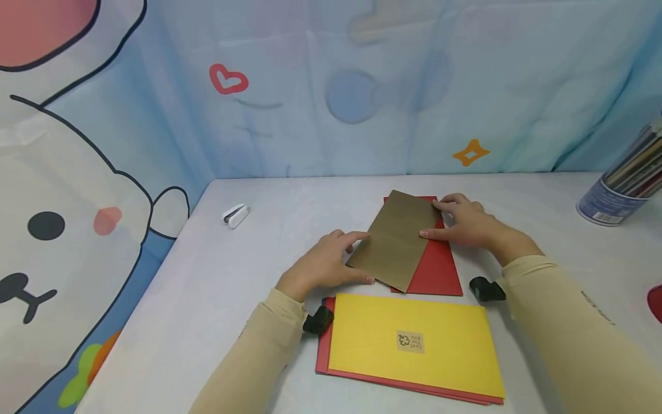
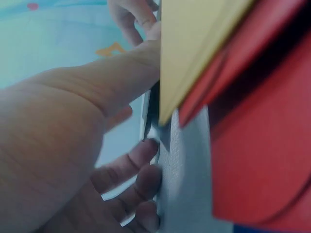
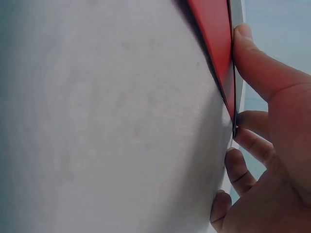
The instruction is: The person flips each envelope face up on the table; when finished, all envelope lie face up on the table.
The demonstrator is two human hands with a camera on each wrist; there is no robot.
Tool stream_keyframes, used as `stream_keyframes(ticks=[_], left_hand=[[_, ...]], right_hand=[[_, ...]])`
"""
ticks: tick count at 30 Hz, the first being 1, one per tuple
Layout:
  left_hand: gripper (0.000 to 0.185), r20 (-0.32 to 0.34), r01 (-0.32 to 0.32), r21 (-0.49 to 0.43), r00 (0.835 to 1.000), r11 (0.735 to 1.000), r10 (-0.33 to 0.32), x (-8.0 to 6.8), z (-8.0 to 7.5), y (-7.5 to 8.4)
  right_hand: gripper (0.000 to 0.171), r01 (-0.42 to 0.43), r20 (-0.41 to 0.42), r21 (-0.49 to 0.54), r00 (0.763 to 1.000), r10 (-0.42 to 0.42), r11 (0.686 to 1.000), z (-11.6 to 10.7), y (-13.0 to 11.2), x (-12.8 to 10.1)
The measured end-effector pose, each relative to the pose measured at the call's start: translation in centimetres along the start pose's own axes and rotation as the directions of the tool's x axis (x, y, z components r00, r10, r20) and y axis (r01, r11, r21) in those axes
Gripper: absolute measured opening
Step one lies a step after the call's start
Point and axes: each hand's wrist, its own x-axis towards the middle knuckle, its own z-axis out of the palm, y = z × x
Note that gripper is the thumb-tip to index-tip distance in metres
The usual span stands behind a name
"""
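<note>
A flat brown envelope [image 1: 395, 238] lies slantwise over a red envelope [image 1: 438, 270] towards the back of the white table. My left hand [image 1: 326, 259] holds the brown one by its lower left corner, index finger on the left edge and thumb along the bottom. At its right side, my right hand [image 1: 473, 227] pinches it, thumb on the face and fingertips near the upper right corner. In the right wrist view the right thumb [image 3: 257, 68] presses beside the red envelope [image 3: 216, 39]. The left wrist view shows the left fingers [image 2: 129, 170] curled close to the tabletop.
Nearer me lies a stack with a yellow envelope [image 1: 408, 322] on top and red ones beneath; a small "Just for you" sticker [image 1: 410, 341] marks it. A white stapler [image 1: 237, 216] sits at the back left. At the right stands a can of pencils [image 1: 612, 201].
</note>
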Motion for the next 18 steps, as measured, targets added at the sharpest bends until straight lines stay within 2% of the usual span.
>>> stream_keyframes(ticks=[6,11,15,18], left_hand=[[0.066,0.005,-0.040,-0.023,0.999,0.999,0.041,-0.1,-0.2,-0.1],[0.050,-0.037,-0.015,-0.085,0.999,0.996,0.012,-0.1,-0.6,0.0],[0.050,-0.152,0.014,-0.183,0.987,0.983,-0.043,-0.1,-1.0,0.0],[0.049,-0.283,-0.004,-0.279,0.956,0.960,-0.078,-0.1,-1.3,0.0]], right_hand=[[0.095,-0.002,0.006,-0.011,1.000,0.002,1.000,0.0,0.1,0.1],[0.094,-0.004,0.008,-0.007,1.000,0.004,1.000,0.1,0.2,0.0],[0.085,0.010,-0.002,0.044,1.000,-0.010,0.999,0.0,0.3,-0.5],[0.075,0.040,-0.041,0.139,0.999,-0.035,0.990,-0.3,0.3,-1.0]])
